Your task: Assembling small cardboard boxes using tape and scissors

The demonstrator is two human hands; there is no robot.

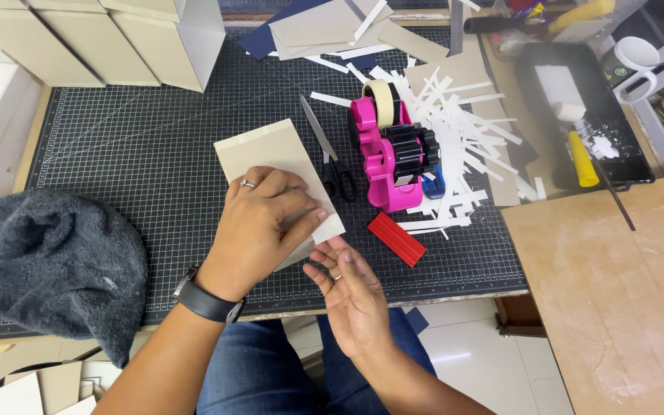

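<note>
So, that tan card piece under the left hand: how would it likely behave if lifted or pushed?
The tan card piece lies flat with straight edges under the left hand, so it is probably fairly stiff. It looks thin, so likely light. On the cutting mat it may slide readily; the right hand sits at its near corner.

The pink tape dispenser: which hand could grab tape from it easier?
Probably the right hand. It is free and lies nearer the pink tape dispenser, while the left hand presses flat on the beige card.
</note>
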